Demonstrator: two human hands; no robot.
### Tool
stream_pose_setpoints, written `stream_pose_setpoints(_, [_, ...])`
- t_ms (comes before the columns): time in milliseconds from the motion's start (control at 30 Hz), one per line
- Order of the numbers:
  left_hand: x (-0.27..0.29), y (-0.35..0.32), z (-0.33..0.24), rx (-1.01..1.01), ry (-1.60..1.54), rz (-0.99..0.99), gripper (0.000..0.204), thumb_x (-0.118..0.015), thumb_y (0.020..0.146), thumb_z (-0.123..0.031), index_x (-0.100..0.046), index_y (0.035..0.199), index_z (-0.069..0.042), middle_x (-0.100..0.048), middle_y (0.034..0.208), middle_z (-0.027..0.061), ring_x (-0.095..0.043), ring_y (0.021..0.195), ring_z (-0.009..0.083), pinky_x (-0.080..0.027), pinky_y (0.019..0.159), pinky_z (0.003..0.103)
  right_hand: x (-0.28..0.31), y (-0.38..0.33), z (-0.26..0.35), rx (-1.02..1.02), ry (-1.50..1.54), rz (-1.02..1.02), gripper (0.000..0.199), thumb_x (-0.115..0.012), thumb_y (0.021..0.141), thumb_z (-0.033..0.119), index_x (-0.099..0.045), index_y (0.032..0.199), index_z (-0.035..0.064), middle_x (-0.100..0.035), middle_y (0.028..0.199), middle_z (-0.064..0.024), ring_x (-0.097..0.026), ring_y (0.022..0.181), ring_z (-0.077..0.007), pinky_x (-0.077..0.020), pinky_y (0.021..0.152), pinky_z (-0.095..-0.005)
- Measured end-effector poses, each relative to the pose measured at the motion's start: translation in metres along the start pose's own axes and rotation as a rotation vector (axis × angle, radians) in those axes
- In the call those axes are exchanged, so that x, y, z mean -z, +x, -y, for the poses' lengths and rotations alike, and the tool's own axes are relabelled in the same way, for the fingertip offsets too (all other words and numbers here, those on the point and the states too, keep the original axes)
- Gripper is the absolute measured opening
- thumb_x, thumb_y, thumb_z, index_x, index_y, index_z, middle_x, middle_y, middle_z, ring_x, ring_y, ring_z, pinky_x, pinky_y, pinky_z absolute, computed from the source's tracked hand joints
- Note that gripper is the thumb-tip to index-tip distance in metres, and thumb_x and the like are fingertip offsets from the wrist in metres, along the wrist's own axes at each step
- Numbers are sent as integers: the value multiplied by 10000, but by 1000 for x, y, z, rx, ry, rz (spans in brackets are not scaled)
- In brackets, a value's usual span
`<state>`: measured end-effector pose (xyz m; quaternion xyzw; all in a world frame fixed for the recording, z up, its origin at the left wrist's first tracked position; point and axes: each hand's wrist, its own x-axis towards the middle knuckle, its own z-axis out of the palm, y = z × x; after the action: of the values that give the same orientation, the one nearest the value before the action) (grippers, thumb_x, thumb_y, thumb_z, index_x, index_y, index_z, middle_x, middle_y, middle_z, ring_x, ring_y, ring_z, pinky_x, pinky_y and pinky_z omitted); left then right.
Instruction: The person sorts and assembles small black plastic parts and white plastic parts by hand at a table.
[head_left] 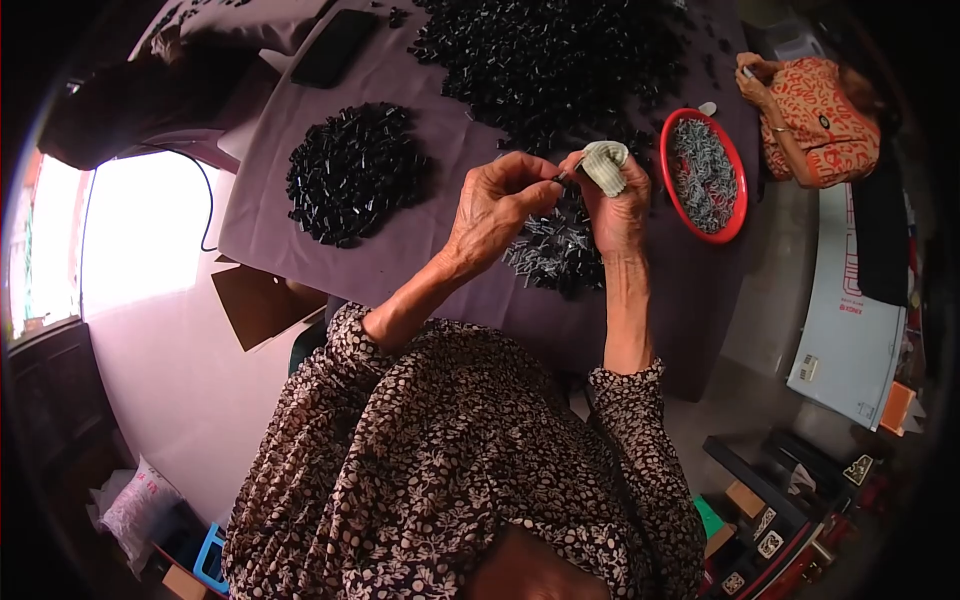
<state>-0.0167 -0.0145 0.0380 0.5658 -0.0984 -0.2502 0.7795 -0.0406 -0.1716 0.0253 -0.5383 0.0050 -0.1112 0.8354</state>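
My left hand (497,208) is closed in a pinch, thumb against fingers, on a small black piece (561,178). Close beside it, my right hand (618,215) is closed too, its fingertips meeting the left ones at that piece; what it grips itself is too small to make out. A pale ribbed cloth wrap (605,166) covers part of the right fingers. Under the hands lies a pile of black and grey pieces (556,252). A red oval basin (740,208) of small grey screw-like parts stands right of my right hand.
A purple cloth (400,265) covers the table. On it are a round heap of black pieces (357,172), a larger black heap (545,70) and a dark phone-like slab (335,48). Another person in an orange patterned top (825,120) sits at the right. A cardboard box (262,305) stands lower left.
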Motion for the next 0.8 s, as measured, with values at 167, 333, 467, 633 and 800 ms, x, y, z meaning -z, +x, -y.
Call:
stream_pose_setpoints(167, [2, -1, -1, 0, -119, 17, 85, -592, 818, -50, -581, 885, 2, -612, 749, 42, -565, 664, 87, -455, 643, 223, -6, -3, 3, -23, -3, -12, 98, -632, 774, 69, -604, 846, 8, -619, 804, -56, -570, 725, -110, -452, 705, -240])
stream_pose_setpoints(333, [4, -2, 0, -10, -127, 10, 82, -587, 821, -42, -580, 891, -2, -615, 766, 48, -580, 676, 95, -467, 648, 229, -5, -6, 5, -24, -144, 12, 156, -623, 764, 4, -614, 920, -1, -633, 877, -37, -574, 765, -72, -462, 727, -204])
stream_pose_setpoints(467, [4, -3, 0, -4, -140, 17, 81, -584, 822, -40, -580, 895, -4, -618, 768, 50, -585, 682, 100, -471, 651, 233, -5, -8, 5, -18, -172, 20, 185, -600, 768, -17, -612, 952, 3, -635, 905, -46, -582, 795, -79, -467, 743, -199])
stream_pose_setpoints(633, [5, -4, -1, -12, -141, 23, 79, -586, 821, -46, -585, 889, -5, -618, 758, 48, -582, 687, 100, -473, 661, 236, -2, -9, 6, 7, -215, 68, 212, -571, 781, -29, -602, 988, 6, -632, 927, -47, -584, 806, -83, -468, 751, -204])
stream_pose_setpoints(800, [8, -4, 0, -12, -116, 21, 86, -589, 822, -53, -589, 890, -1, -619, 758, 47, -579, 693, 98, -474, 671, 238, -17, -12, 19, -53, -361, 59, 214, -566, 751, -31, -604, 959, 3, -624, 927, -57, -575, 837, -108, -457, 781, -240])
